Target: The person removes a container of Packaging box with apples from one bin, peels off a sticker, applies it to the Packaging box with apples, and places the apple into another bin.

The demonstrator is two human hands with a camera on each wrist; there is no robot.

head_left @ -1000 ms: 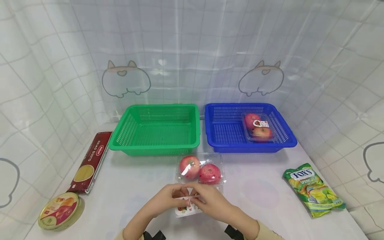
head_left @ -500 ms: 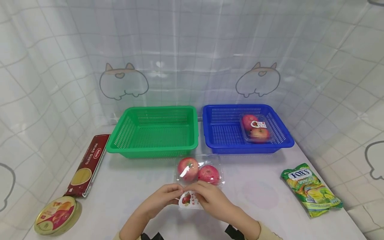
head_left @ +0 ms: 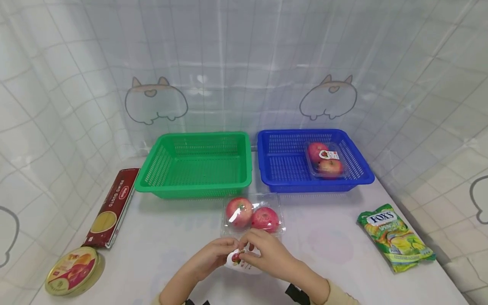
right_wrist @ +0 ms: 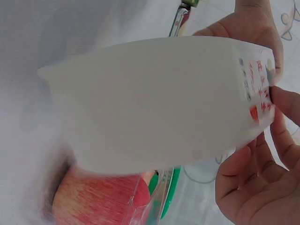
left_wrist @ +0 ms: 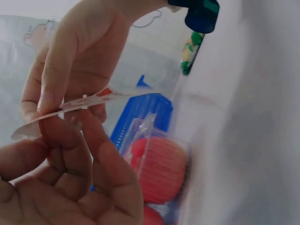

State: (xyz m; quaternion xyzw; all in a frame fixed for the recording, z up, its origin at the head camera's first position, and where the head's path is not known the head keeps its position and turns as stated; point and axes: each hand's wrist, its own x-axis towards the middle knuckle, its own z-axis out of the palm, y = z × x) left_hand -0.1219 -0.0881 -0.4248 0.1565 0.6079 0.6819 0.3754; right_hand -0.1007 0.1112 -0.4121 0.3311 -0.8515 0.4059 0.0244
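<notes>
1. A white label (head_left: 241, 259) with small red print is pinched between both hands just above the table (head_left: 343, 254), near its front edge.
2. The label is gripped by the left hand (head_left: 213, 255) from the left, thumb and fingers curled onto its edge, as shown in the left wrist view (left_wrist: 84, 101).
3. The right hand (head_left: 267, 254) is closed on the same label from the right, its fingertips meeting those of the left hand.
4. In the right wrist view the blank white back of the label (right_wrist: 159, 103) fills most of the picture, with print seen at its right end.
5. A clear plastic box of two red apples (head_left: 252, 214) is placed on the table just behind the hands, its lid raised slightly in the left wrist view (left_wrist: 157, 168).
6. Behind the box, a green basket (head_left: 196, 164) and a blue basket (head_left: 289, 169) are set side by side against the curtain.
7. A second clear box of apples (head_left: 326, 159) is held in the right part of the blue basket.
8. A green candy bag (head_left: 394, 237) is laid on the right of the table, well apart from the hands.
9. A red pasta box (head_left: 112, 206) and a round tin (head_left: 73, 271) are laid on the left side.
</notes>
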